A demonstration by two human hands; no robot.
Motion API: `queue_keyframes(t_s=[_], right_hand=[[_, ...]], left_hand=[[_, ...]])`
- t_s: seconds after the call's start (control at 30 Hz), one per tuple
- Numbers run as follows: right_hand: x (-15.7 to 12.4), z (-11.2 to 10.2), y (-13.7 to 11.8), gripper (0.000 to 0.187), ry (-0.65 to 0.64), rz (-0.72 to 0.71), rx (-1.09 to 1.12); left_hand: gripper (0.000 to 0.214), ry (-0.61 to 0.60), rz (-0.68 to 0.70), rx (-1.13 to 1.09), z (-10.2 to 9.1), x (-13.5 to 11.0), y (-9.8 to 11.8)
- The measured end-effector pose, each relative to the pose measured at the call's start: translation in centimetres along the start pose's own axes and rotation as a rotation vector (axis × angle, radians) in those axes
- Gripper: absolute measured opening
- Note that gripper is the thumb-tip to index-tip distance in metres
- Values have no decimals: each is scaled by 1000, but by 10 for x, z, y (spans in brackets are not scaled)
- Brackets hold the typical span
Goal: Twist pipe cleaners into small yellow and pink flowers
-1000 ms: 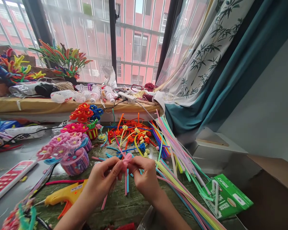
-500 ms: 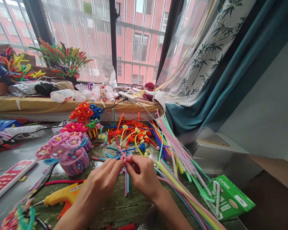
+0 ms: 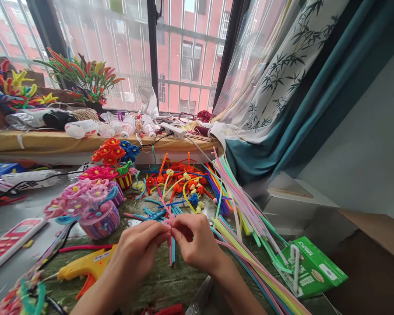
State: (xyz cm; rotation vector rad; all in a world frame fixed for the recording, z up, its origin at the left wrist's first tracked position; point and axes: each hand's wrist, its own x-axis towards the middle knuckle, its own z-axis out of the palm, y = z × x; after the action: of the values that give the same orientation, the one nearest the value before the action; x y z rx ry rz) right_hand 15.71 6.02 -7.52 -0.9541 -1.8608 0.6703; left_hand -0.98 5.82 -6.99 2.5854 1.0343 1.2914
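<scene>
Between the fingertips of both hands is a pink pipe cleaner (image 3: 171, 217), bent into small loops. My left hand (image 3: 139, 245) pinches it from the left, fingers curled. My right hand (image 3: 195, 238) grips it from the right with thumb and forefinger, their tips almost meeting the left ones. The fingers partly hide the loops. Just beyond lie cut pink and blue pipe cleaners (image 3: 153, 214) on the dark green tabletop. A yellow hot glue gun (image 3: 85, 264) rests beside my left forearm. Scissors (image 3: 199, 297) lie below the hands, partly out of frame.
Pots of pipe-cleaner flowers (image 3: 100, 218) stand at the left. Red and orange pipe-cleaner pieces (image 3: 180, 175) are heaped behind the hands. Long pastel pipe cleaners (image 3: 249, 210) fan out at the right, near a green box (image 3: 315, 269). A window sill (image 3: 46, 144) with bottles runs along the back.
My left fingers have shifted lower and curled more around the pink pipe cleaner, covering more of its loops. My right hand keeps its pinch. The whole view has shifted slightly.
</scene>
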Motion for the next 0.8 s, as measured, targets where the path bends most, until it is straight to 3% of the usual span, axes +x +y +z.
queue_keyframes(t_s=[0.1, 0.3, 0.43, 0.7, 0.8], right_hand=[[-1, -2, -2, 18, -27, -4, 39], [1, -8, -8, 18, 1, 79, 161], [1, -8, -8, 19, 18, 37, 160], [-3, -4, -7, 19, 36, -8, 181], [-3, -3, -7, 22, 48, -13, 204]], left_hand=[[21, -9, -110, -92, -1, 3, 3], [23, -147, -434, -402, -9, 9, 9], [30, -95, -607, -524, -10, 11, 17], [40, -128, -827, -775, -7, 7, 21], [43, -108, -838, -838, -5, 5, 19]])
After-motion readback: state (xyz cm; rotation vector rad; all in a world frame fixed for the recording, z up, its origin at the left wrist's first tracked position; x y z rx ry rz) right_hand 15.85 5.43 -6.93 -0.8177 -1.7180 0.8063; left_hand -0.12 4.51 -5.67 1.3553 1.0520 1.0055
